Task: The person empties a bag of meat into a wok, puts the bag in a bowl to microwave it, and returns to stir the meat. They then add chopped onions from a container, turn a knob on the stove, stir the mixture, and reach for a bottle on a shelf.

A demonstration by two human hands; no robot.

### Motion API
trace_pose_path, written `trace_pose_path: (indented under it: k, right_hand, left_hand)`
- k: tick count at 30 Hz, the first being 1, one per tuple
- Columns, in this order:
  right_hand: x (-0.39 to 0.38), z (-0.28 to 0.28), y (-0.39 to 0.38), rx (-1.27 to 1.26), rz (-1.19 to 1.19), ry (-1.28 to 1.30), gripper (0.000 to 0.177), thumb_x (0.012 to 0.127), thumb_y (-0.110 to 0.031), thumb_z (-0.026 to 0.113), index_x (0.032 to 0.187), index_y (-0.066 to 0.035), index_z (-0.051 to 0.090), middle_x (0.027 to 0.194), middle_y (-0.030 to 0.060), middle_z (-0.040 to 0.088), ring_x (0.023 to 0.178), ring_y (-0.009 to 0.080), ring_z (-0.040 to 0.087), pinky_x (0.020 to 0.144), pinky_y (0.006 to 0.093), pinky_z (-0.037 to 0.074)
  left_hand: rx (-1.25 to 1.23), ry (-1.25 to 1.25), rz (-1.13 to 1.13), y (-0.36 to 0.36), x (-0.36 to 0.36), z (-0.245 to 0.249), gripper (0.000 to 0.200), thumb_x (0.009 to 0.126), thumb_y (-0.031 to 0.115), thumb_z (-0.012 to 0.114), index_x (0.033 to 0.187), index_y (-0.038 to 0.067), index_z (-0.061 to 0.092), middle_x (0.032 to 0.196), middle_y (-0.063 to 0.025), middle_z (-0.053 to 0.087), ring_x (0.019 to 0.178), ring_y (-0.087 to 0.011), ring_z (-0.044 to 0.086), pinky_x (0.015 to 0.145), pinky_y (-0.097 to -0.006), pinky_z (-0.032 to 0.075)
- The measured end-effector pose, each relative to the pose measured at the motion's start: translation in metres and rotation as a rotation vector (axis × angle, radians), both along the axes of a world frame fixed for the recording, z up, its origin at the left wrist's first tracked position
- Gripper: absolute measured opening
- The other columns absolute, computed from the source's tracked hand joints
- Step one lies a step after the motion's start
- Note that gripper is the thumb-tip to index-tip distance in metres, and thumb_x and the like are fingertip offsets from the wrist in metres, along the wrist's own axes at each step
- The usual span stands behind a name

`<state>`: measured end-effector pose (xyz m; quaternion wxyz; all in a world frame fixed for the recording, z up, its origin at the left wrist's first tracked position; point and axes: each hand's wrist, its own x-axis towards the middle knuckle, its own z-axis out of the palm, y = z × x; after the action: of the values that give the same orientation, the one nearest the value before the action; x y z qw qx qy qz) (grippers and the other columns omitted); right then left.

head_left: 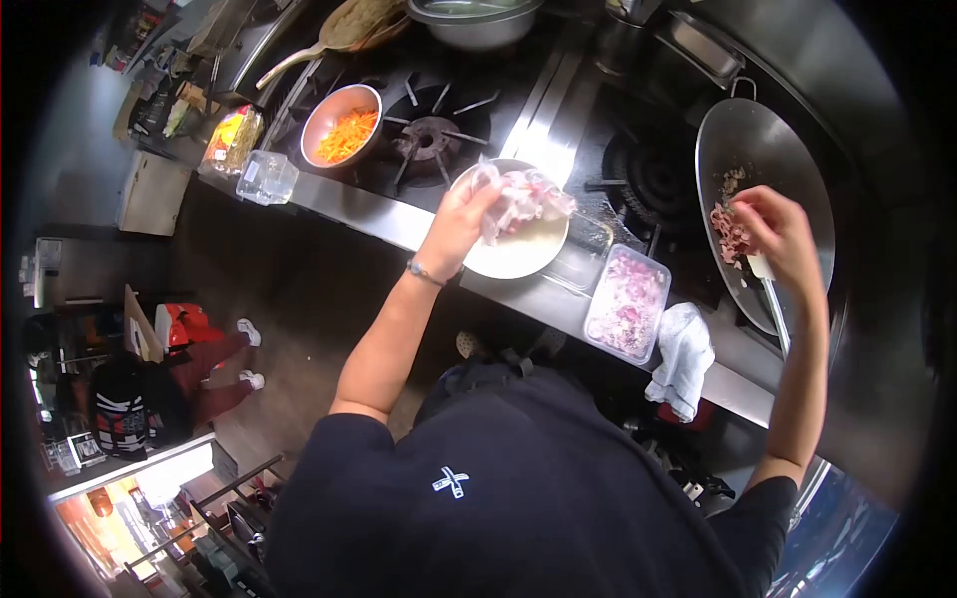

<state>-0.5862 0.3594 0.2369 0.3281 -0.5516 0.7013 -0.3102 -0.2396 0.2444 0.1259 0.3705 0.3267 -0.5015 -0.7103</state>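
Note:
My left hand (461, 221) grips a crumpled clear plastic bag (523, 199) with pinkish contents. The bag is above a round white bowl (513, 257) at the counter's front edge. Over the large wok (812, 159) on the right, my right hand (783, 234) has its fingers pinched together; whatever is between them is too small to make out. Chopped pinkish meat (730, 237) lies in the wok just below those fingers. Beneath that hand, a spatula (773, 299) with a pale head rests in the wok, its handle pointing toward me.
A container of chopped red onion (628, 302) and a white cloth (682, 359) sit along the front ledge. Left of the burner (429, 138) is a bowl of shredded carrot (344, 135). A large pan (474, 28) stands behind. Another person (179, 374) is at lower left.

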Motion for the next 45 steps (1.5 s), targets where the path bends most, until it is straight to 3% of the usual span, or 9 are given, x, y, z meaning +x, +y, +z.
trace_pose_path:
  k: [7, 10, 13, 15, 21, 26, 31, 39, 45]
  right_hand:
    - [0.158, -0.083, -0.024, 0.147, 0.275, 0.098, 0.020, 0.083, -0.020, 0.061, 0.093, -0.003, 0.066, 0.082, 0.0138, 0.067, 0.069, 0.0245, 0.064, 0.066, 0.0341, 0.050]
    - [0.199, -0.109, -0.038, 0.068, 0.211, 0.283, 0.020, 0.082, -0.023, 0.061, 0.090, -0.005, 0.066, 0.080, 0.0144, 0.067, 0.081, 0.0312, 0.064, 0.073, 0.0404, 0.050]
    - [0.217, -0.141, -0.054, -0.017, 0.093, 0.573, 0.031, 0.081, -0.024, 0.062, 0.107, -0.008, 0.059, 0.100, 0.0156, 0.063, 0.087, 0.0316, 0.062, 0.076, 0.0434, 0.049]
    - [0.227, -0.146, -0.067, 0.015, -0.003, 0.649, 0.054, 0.079, -0.026, 0.064, 0.126, -0.010, 0.043, 0.123, 0.0176, 0.052, 0.097, 0.0334, 0.059, 0.082, 0.0441, 0.048]
    - [0.247, -0.210, -0.087, -0.101, -0.084, 0.681, 0.077, 0.076, -0.039, 0.067, 0.137, -0.008, 0.030, 0.127, 0.0209, 0.049, 0.113, 0.0374, 0.051, 0.090, 0.0423, 0.045]
    - [0.274, -0.206, -0.101, 0.060, -0.277, 0.558, 0.089, 0.068, -0.043, 0.072, 0.138, -0.008, 0.028, 0.116, 0.0280, 0.053, 0.108, 0.0397, 0.053, 0.089, 0.0430, 0.044]
    - [0.272, -0.212, -0.108, -0.084, -0.313, 0.482, 0.084, 0.063, -0.029, 0.071, 0.135, -0.005, 0.034, 0.115, 0.0265, 0.055, 0.108, 0.0384, 0.053, 0.092, 0.0391, 0.043]
    - [0.263, -0.187, -0.104, -0.092, -0.154, 0.330, 0.079, 0.059, -0.026, 0.072, 0.128, -0.001, 0.042, 0.124, 0.0273, 0.049, 0.115, 0.0397, 0.048, 0.097, 0.0419, 0.038]
    - [0.350, -0.099, -0.129, -0.175, 0.211, 0.281, 0.077, 0.053, -0.020, 0.077, 0.122, -0.003, 0.046, 0.107, 0.0241, 0.060, 0.099, 0.0408, 0.058, 0.086, 0.0431, 0.046]
  left_hand:
    - [0.258, 0.201, 0.055, -0.009, 0.036, -0.067, 0.023, 0.094, 0.014, 0.047, 0.112, 0.000, 0.053, 0.096, -0.0068, 0.063, 0.077, -0.0125, 0.063, 0.065, -0.0254, 0.053]
    - [0.099, 0.082, 0.125, -0.015, 0.041, -0.078, 0.028, 0.090, 0.020, 0.053, 0.110, -0.001, 0.055, 0.095, -0.0099, 0.064, 0.078, -0.0191, 0.064, 0.070, -0.0295, 0.053]
    - [-0.501, -0.617, -0.013, -0.006, 0.048, -0.073, 0.042, 0.082, 0.029, 0.062, 0.109, -0.003, 0.057, 0.104, -0.0196, 0.061, 0.099, -0.0294, 0.060, 0.088, -0.0338, 0.046]
    - [-0.670, -0.602, -0.017, -0.001, 0.050, -0.085, 0.039, 0.081, 0.025, 0.062, 0.109, -0.002, 0.058, 0.110, -0.0214, 0.058, 0.106, -0.0336, 0.055, 0.094, -0.0381, 0.042]
    - [-0.671, -0.320, 0.103, -0.025, 0.060, -0.108, 0.023, 0.075, -0.002, 0.052, 0.096, 0.001, 0.062, 0.100, -0.0190, 0.059, 0.093, -0.0354, 0.059, 0.087, -0.0404, 0.046]
    - [-0.919, -0.598, 0.435, -0.027, 0.074, -0.103, 0.034, 0.071, -0.002, 0.057, 0.105, 0.001, 0.056, 0.108, -0.0169, 0.051, 0.107, -0.0355, 0.048, 0.093, -0.0407, 0.041]
    - [-0.206, -0.705, 0.065, -0.040, 0.091, -0.131, 0.065, 0.076, 0.017, 0.063, 0.128, -0.003, 0.030, 0.101, -0.0328, 0.057, 0.094, -0.0458, 0.057, 0.082, -0.0486, 0.048]
    - [-0.311, -0.564, 0.113, -0.044, 0.106, -0.134, 0.065, 0.074, 0.010, 0.053, 0.135, 0.004, 0.034, 0.094, -0.0255, 0.063, 0.086, -0.0376, 0.063, 0.079, -0.0443, 0.050]
    - [-0.094, -0.491, 0.134, -0.050, 0.217, -0.049, 0.057, 0.075, 0.012, 0.057, 0.130, 0.001, 0.043, 0.088, -0.0205, 0.065, 0.074, -0.0270, 0.067, 0.072, -0.0356, 0.053]
